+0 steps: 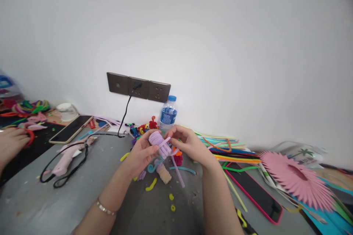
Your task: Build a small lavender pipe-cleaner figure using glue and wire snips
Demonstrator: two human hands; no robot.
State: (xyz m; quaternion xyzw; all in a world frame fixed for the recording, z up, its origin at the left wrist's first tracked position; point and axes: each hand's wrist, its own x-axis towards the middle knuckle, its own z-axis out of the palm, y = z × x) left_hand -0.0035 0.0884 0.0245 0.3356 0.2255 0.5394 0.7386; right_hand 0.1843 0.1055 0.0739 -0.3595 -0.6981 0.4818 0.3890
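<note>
Between my hands is a lilac pipe-cleaner coil (156, 139), wound into a thick roll. My left hand (142, 154) wraps its fingers and thumb around the roll's side. Fingertips of my right hand (183, 141) pinch a lilac strand at the roll's right edge. A loose lilac pipe cleaner (178, 172) hangs down beneath my right hand. Below the roll lies a beige and lilac coiled piece (163, 174), next to a blue curled pipe cleaner (151, 168). Short yellow pieces (151, 184) are scattered nearer to me.
A pink glue gun (64, 161) with a black cord lies left. At the wall stands a water bottle (168, 113). Right are pipe-cleaner bundles (234, 150), a pink-edged phone (255, 192) and a pink pleated ring (281, 172). Another person's hand (12, 145) holds red-handled scissors (30, 137) far left.
</note>
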